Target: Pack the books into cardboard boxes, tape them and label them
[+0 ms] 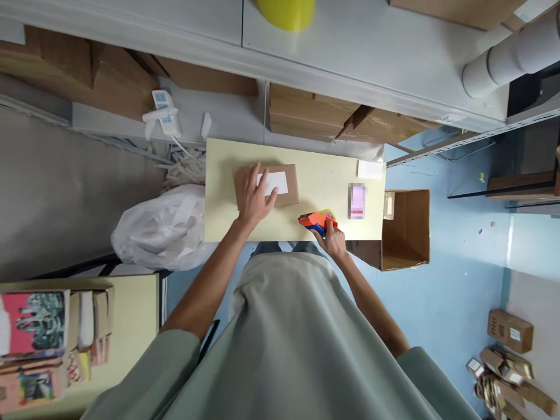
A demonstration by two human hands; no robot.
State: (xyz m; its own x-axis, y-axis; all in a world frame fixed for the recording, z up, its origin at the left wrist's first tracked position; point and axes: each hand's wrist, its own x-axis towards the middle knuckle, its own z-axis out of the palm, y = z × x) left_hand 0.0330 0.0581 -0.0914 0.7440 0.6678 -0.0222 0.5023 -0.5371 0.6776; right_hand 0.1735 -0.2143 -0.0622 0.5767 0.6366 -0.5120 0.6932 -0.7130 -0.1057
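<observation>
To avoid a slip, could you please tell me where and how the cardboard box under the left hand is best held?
Probably by its two short ends, one hand from each side: the cardboard box lies flat, longest from left to right. The left hand, spread over its top and white label, could slide to one end; the right hand would have to put down the tape dispenser.

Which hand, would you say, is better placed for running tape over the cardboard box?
Probably the right hand: it holds the orange tape dispenser near the cardboard box, while the left hand lies spread over the box and its white label.
</observation>
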